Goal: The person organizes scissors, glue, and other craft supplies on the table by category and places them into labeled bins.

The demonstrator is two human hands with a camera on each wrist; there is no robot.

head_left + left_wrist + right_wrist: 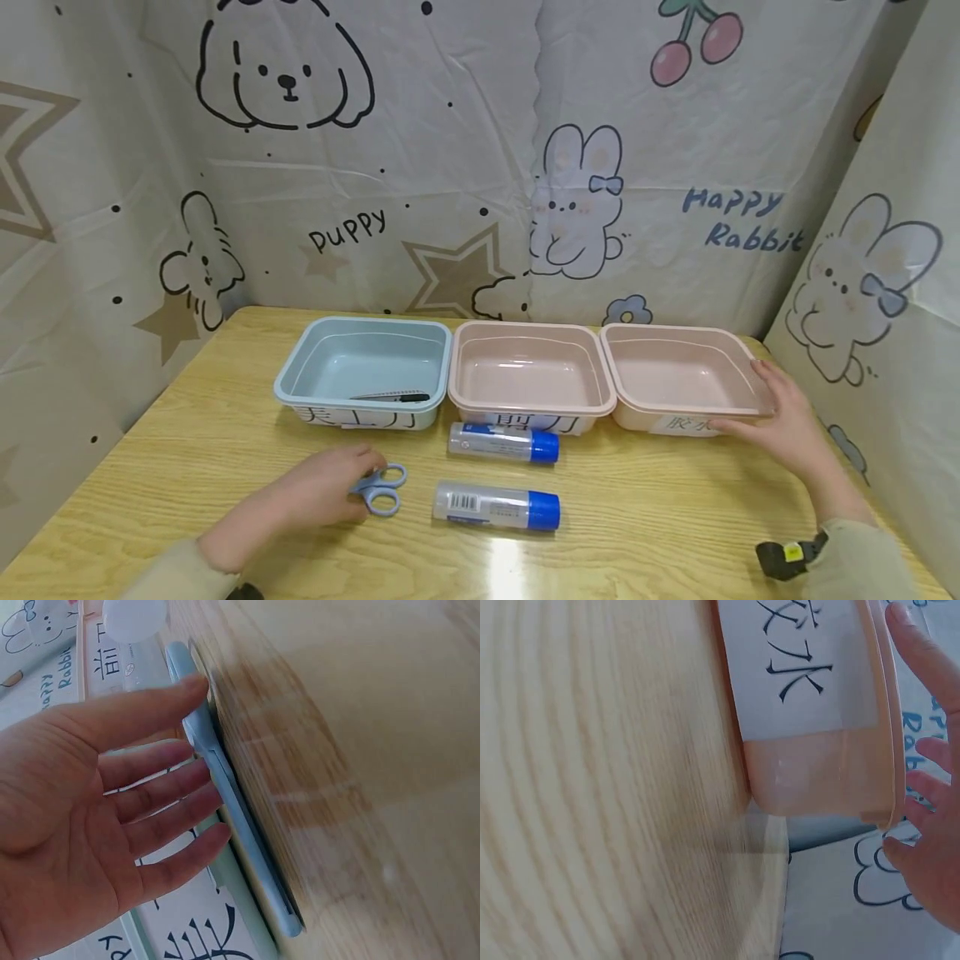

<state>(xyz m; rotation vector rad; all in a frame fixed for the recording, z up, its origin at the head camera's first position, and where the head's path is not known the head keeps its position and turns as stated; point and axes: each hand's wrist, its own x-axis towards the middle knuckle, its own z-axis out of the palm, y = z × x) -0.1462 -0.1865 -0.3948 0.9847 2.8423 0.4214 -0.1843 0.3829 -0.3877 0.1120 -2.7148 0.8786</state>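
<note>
In the head view, my left hand [326, 487] is over blue scissors [384, 490] lying on the table, handles to the right. The left wrist view shows the thumb over the scissors' edge [251, 832] and the other fingers fairly straight and spread beside it; firm contact is unclear. My right hand [787, 425] is at the right corner of the right pink bin [678, 329], fingers spread along its rim and thumb near its front label. Two glue sticks with blue caps, an upper one [495, 442] and a lower one [491, 507], lie in front of the bins.
A blue bin [360, 323] on the left holds a utility knife [408, 397]. Beside it stands the middle pink bin [528, 329]. All three bins carry front labels and form a row on the wooden table [637, 517]. A printed cloth [450, 167] hangs behind.
</note>
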